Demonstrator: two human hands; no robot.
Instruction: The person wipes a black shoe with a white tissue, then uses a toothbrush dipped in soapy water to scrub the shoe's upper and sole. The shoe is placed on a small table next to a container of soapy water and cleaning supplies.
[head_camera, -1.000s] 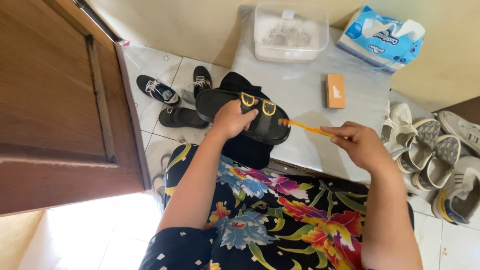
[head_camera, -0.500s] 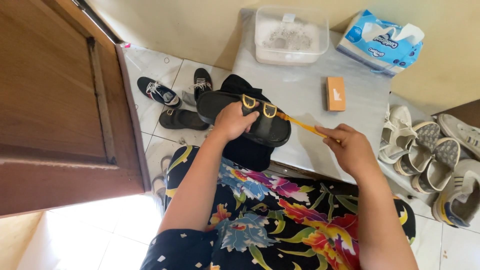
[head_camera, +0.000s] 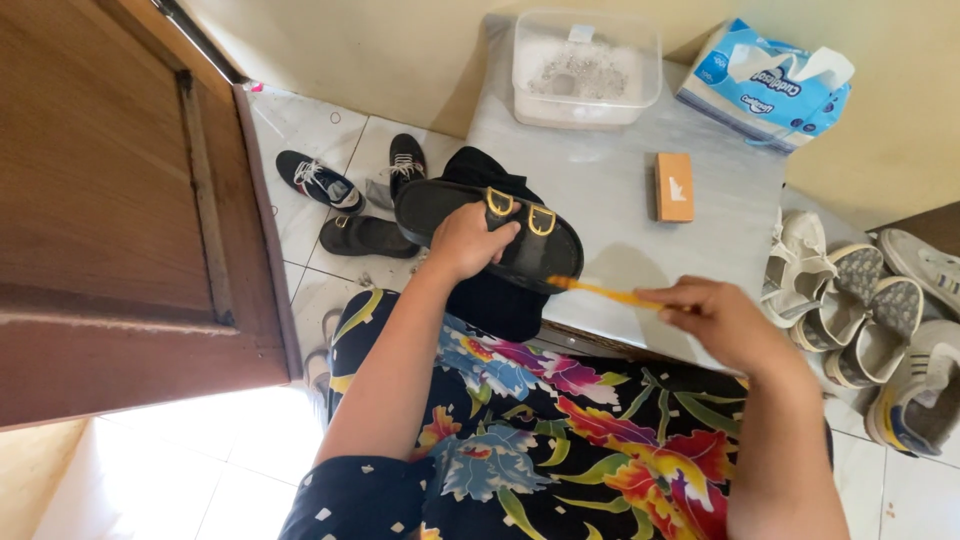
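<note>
Gripping one sandal (head_camera: 500, 235) and one toothbrush (head_camera: 600, 292).

One black sandal (head_camera: 505, 235) with two gold buckles (head_camera: 520, 210); one orange brush (head_camera: 600, 292); one clear plastic tub (head_camera: 585, 70); one blue tissue pack (head_camera: 765, 85); one small orange block (head_camera: 674, 186); three dark shoes (head_camera: 365, 200) on the floor tiles; about five pale shoes (head_camera: 860, 310) at right; two hands, left hand (head_camera: 468, 240) and right hand (head_camera: 715, 320).

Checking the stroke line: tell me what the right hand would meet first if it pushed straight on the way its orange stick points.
Most likely the black sandal, steadied by the left hand; the orange stick in the right hand already points at its edge, though depth is unclear.
</note>
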